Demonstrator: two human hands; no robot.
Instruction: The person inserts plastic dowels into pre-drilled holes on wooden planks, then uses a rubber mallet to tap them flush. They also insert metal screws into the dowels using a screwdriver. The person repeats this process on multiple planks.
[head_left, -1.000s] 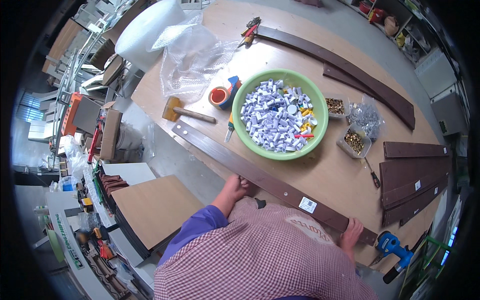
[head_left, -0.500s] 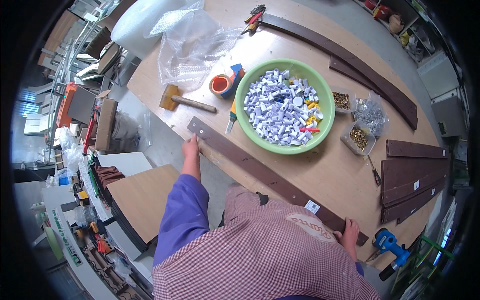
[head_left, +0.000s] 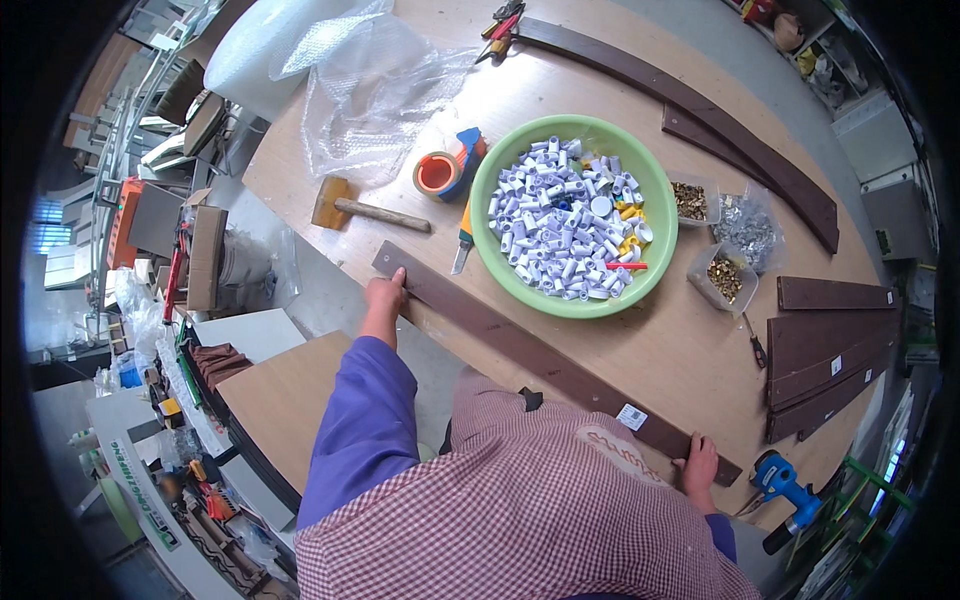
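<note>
Board (head_left: 520, 342) near basin (head_left: 575, 309) of fittings (head_left: 560, 240)

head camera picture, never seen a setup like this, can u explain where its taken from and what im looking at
There is no robot here, only a person's bare hands. The camera sits on the person's head and looks down; its fisheye lens makes straight edges bend toward the rim.

The left hand and right hand hold a long brown board, one near each end.

On the wooden table, a green basin contains small white plastic pieces. Left of it are a mallet and a cutter knife; to its right are more brown boards. A blue power tool lies beyond the right hand.
</note>
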